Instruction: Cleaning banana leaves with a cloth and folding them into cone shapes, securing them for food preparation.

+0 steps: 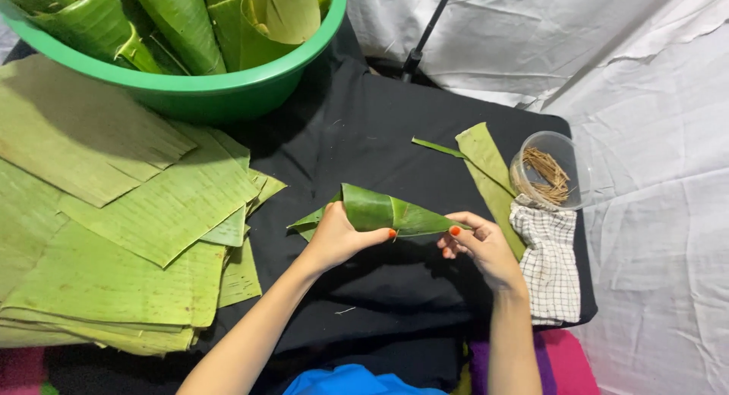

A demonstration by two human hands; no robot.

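Near the centre of the frame you hold a banana-leaf cone (383,211) lying almost level above the black cloth (364,137) that covers the tabletop. Your left hand (339,235) is clamped on the wide end of the cone, thumb stretched along its lower edge. Your right hand (474,243) is pinched shut on the narrow tip, thumb and forefinger pressed together over the leaf. Both thumbs carry orange nail polish.

Along the left side of the frame lies a stack of flat banana leaves (114,235), fanned out in overlapping sheets, well apart from your left hand. In the upper left sits a green plastic basin (228,91) with rolled leaf cones (182,23) standing inside it.

To the right of centre, a narrow leaf strip (486,167) lies on the cloth, passing just behind your right hand. Beside it at the right edge of the cloth stands a clear plastic cup (558,171) holding thin brown sticks (548,175). A checked cloth (548,262) lies just below the cup, near your right wrist. A white sheet (645,99) covers the surroundings in the upper right and right of the frame.
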